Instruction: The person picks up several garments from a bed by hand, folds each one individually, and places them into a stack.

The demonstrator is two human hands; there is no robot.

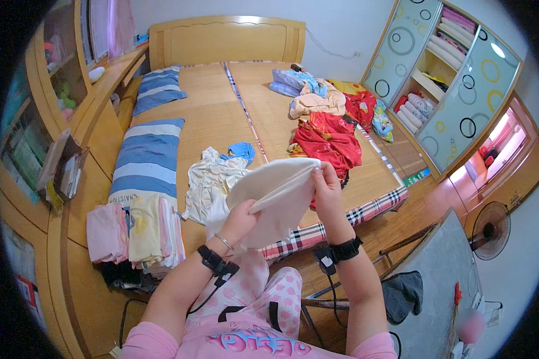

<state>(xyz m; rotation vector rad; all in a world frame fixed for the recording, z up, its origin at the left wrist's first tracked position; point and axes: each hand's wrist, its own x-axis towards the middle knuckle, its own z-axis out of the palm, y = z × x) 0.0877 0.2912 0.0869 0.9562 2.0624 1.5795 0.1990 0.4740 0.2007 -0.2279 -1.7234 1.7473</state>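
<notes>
A white cloth garment (278, 197) is stretched between my two hands above the near edge of the bed. My left hand (242, 222) grips its lower left part, thumb on top. At its upper right corner, my right hand (327, 181) pinches the fabric. Behind it on the mat lies a crumpled cream garment with small prints (211, 175), with a blue cloth (242, 152) beside it. Stacks of folded clothes, a pink one (108, 233) and a yellow one (146, 229), stand to the left of my left forearm.
The bed mat (206, 98) carries striped pillows (148, 152) on the left and red clothes (328, 141) with other rumpled fabrics on the right. A grey table (435, 264) with a dark cloth (402, 296) stands at my right, near a fan (490, 230). A wardrobe (467, 89) is partly open.
</notes>
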